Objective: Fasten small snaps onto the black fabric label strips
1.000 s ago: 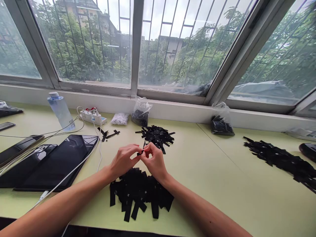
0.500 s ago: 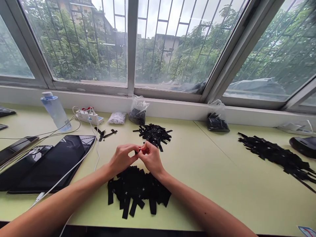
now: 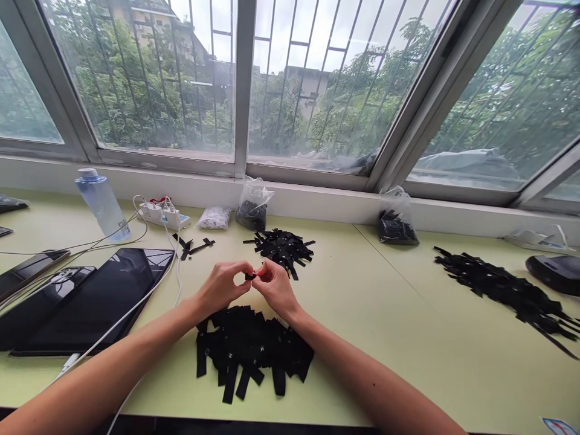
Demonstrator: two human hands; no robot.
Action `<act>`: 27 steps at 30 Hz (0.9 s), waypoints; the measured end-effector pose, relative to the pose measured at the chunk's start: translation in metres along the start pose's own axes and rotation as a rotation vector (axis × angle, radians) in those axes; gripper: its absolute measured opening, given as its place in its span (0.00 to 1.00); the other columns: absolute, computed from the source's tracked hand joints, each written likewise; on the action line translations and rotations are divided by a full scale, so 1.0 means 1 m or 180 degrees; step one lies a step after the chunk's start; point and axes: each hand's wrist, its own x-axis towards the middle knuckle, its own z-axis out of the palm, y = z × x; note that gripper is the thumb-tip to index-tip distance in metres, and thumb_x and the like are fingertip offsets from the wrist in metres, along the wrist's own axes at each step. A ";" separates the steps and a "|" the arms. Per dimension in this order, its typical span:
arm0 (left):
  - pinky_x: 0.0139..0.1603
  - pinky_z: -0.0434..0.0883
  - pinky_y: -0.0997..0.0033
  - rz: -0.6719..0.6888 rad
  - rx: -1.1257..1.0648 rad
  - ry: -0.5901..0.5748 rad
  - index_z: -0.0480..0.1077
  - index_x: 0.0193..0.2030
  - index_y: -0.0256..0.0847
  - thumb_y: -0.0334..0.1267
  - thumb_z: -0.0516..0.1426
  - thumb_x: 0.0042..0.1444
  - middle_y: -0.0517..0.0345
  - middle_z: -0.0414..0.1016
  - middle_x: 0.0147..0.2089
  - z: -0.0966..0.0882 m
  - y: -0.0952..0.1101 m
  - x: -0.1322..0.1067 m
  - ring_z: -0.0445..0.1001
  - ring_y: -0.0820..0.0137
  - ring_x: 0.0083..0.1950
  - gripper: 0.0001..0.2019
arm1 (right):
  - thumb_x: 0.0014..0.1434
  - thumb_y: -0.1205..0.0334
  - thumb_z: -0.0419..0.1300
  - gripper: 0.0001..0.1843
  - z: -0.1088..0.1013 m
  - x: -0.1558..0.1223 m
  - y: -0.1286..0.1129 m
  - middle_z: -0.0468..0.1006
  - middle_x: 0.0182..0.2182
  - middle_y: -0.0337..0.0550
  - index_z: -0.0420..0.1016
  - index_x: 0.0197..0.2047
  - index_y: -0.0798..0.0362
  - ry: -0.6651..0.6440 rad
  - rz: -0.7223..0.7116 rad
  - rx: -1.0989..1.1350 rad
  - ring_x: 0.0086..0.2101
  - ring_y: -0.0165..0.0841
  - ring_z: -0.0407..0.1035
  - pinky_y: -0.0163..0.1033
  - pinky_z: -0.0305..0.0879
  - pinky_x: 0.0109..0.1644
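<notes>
My left hand (image 3: 225,283) and my right hand (image 3: 276,290) meet above the table, fingertips almost touching. Between them is a short black fabric strip (image 3: 249,277), pinched by both hands and mostly covered by the fingers. Just below my wrists lies a wide pile of black fabric strips (image 3: 254,344), some bearing small pale marks. Beyond my fingers is a second heap of black strips (image 3: 283,246), looser and smaller.
A tablet (image 3: 104,302), phones and white cables lie on the left, near a water bottle (image 3: 103,205) and a power strip (image 3: 163,214). Clear bags of black pieces (image 3: 252,211) stand by the window. Another long strip pile (image 3: 502,287) lies right, beside a black device (image 3: 555,273).
Both hands stay together at the same spot, with the finger grip on the strip shifted slightly. The view has moved a little; the piles look the same.
</notes>
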 end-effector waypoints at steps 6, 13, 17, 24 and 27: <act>0.49 0.71 0.68 -0.0184 0.0183 -0.0477 0.72 0.49 0.46 0.26 0.58 0.56 0.61 0.81 0.42 -0.010 -0.011 -0.002 0.79 0.67 0.43 0.16 | 0.52 0.75 0.57 0.09 -0.016 0.004 0.008 0.73 0.26 0.34 0.73 0.33 0.52 -0.0630 -0.0584 -0.1175 0.27 0.27 0.64 0.33 0.59 0.34; 0.48 0.71 0.67 -0.0325 0.0300 -0.0826 0.77 0.45 0.42 0.25 0.56 0.56 0.55 0.80 0.42 -0.011 -0.019 -0.003 0.78 0.65 0.44 0.13 | 0.57 0.76 0.59 0.12 -0.024 0.006 0.020 0.76 0.33 0.40 0.78 0.40 0.51 -0.0783 -0.0969 -0.1831 0.35 0.33 0.69 0.37 0.64 0.41; 0.46 0.71 0.69 -0.0364 0.0236 -0.0862 0.79 0.43 0.41 0.24 0.55 0.56 0.55 0.79 0.41 -0.009 -0.019 -0.003 0.77 0.66 0.41 0.15 | 0.61 0.76 0.58 0.14 -0.023 0.006 0.020 0.77 0.37 0.43 0.77 0.45 0.51 -0.0787 -0.1015 -0.1896 0.40 0.35 0.71 0.39 0.66 0.46; 0.46 0.70 0.70 -0.0324 0.0080 -0.0806 0.80 0.43 0.43 0.23 0.54 0.57 0.54 0.77 0.42 -0.006 -0.022 -0.005 0.76 0.68 0.42 0.16 | 0.65 0.75 0.56 0.14 -0.025 0.007 0.020 0.80 0.37 0.43 0.77 0.47 0.51 -0.0568 -0.0960 -0.1911 0.42 0.36 0.72 0.41 0.67 0.47; 0.46 0.70 0.70 -0.0299 0.0008 -0.0839 0.80 0.43 0.43 0.23 0.53 0.59 0.54 0.77 0.43 -0.006 -0.023 -0.006 0.76 0.68 0.43 0.16 | 0.64 0.76 0.57 0.13 -0.026 0.008 0.021 0.81 0.36 0.42 0.78 0.44 0.50 -0.0592 -0.0953 -0.1894 0.42 0.36 0.71 0.40 0.67 0.47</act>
